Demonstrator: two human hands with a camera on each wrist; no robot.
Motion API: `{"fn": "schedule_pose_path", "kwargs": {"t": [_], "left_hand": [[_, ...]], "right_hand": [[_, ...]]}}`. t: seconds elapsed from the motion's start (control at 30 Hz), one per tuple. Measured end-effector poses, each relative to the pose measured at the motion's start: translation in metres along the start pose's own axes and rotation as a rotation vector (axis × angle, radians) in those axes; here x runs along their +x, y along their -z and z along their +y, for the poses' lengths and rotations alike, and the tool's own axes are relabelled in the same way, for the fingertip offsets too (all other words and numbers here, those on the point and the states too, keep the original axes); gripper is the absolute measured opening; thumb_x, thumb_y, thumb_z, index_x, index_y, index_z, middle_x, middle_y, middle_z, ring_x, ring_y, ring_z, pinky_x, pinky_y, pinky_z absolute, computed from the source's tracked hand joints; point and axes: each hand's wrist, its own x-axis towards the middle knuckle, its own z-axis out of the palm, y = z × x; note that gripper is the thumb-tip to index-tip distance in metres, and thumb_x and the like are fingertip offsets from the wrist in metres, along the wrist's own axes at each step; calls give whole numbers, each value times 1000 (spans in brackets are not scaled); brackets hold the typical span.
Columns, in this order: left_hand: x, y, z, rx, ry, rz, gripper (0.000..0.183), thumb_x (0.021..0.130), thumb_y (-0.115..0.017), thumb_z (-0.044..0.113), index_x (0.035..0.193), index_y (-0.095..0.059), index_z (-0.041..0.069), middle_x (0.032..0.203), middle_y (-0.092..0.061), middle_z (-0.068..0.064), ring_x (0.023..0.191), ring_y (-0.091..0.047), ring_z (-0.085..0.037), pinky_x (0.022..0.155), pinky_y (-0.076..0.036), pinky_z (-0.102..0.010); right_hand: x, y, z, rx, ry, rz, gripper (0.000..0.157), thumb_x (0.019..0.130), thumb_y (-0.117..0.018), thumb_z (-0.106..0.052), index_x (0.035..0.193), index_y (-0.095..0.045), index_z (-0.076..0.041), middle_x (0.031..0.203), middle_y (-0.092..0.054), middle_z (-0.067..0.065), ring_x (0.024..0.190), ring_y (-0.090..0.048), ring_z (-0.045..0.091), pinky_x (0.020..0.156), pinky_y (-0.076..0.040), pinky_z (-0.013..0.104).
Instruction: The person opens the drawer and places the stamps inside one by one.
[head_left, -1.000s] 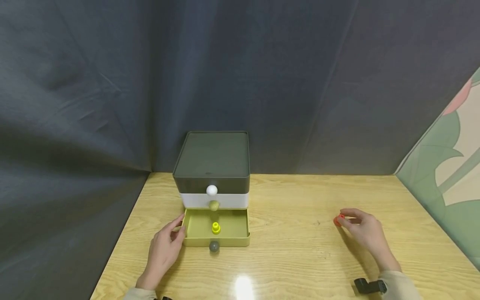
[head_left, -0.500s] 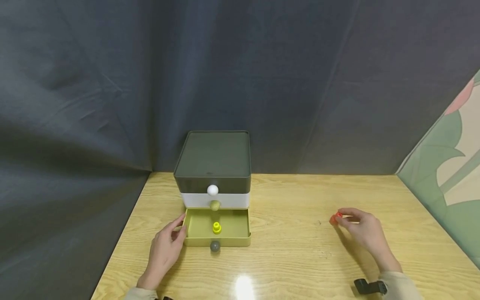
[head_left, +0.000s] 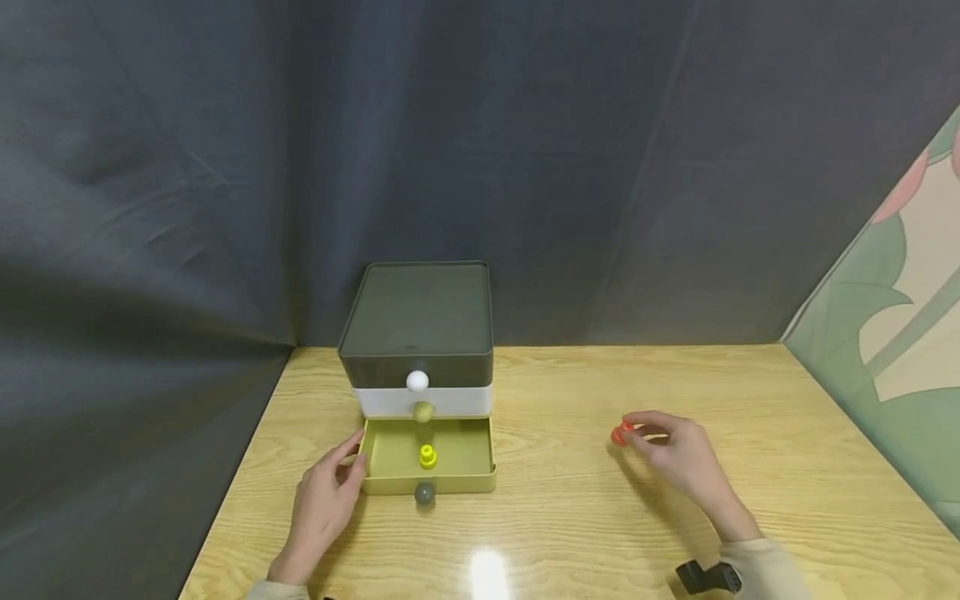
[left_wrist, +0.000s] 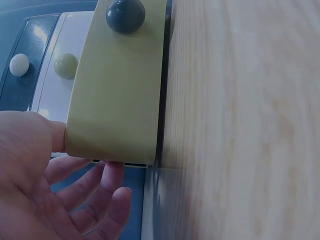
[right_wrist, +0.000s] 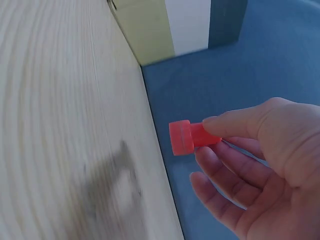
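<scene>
My right hand point(head_left: 686, 462) pinches a small red stepped plastic piece point(right_wrist: 181, 138) by its narrower end, between thumb and fingers. Its wider end points away from the hand, above the wooden table. At the left, my left hand point(head_left: 324, 500) holds the left side wall of the pulled-out olive-green drawer point(left_wrist: 117, 95), with the thumb at the rim and the fingers along the outer side. Inside that drawer stands a similar yellow stepped piece point(head_left: 427, 456). A dark round knob point(head_left: 425, 493) sits on the drawer front.
Above the green drawer are a white drawer point(head_left: 465, 401) with a green knob and a dark grey drawer point(head_left: 375, 371) with a white knob. Dark cloth point(head_left: 540, 167) hangs behind and to the left. A patterned panel point(head_left: 900, 333) borders the table point(head_left: 555, 500) at right.
My right hand has carried the red stepped piece leftward, nearer the drawer unit. The left hand stays at the green drawer, and the view has shifted slightly.
</scene>
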Motion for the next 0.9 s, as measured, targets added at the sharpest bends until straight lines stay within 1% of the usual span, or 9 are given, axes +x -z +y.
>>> {"fn": "schedule_pose_path", "kwargs": {"t": [0.23,0.37,0.5,0.7,0.8,0.9], "left_hand": [[1,2,0,4,-1,5,43,108,-60,20,150,-62,13,138,-73,-13,102,-78,-27,87,-60,-47],[1,2,0,5,2,2,43,108,-60,21,151,-62,13,138,-73,-13,103,-78,-27,87,-59,-46],[1,1,-1,5,1,-3,43,109,-60,21,151,-62,13,138,-73,-13,103,-78,-27,86,-59,-47],[-2,1,0,13,9,-11,44,108,-60,21,151,-62,13,138,-73,-13,103,-77,-26,89,-59,-50],[-2,1,1,9,9,-10,44,108,-59,21,151,-62,14,139,-73,-13,104,-77,-26,90,-59,-51],[-2,0,1,6,5,-4,44,108,-60,21,151,-62,14,138,-73,-13,104,-78,-27,91,-59,-52]], "right_hand": [[2,-19,-23,17,36,-40,25,95,-79,-9,119,-79,-2,110,-80,17,87,-80,27,70,-61,24],[1,-29,-35,50,39,-79,26,94,-79,-9,119,-79,-3,110,-81,15,89,-79,26,71,-60,25],[3,-42,-45,84,64,-102,26,94,-79,-8,119,-79,-3,110,-81,12,91,-78,25,73,-61,27],[5,-66,-64,114,146,-144,23,93,-80,-6,115,-80,-3,109,-81,9,94,-79,23,80,-62,29],[7,-77,-76,134,196,-153,21,92,-80,-6,112,-80,-3,105,-82,8,91,-78,21,81,-63,30],[10,-89,-88,164,228,-162,19,92,-81,-6,111,-80,-2,103,-82,7,89,-78,19,81,-62,29]]}}
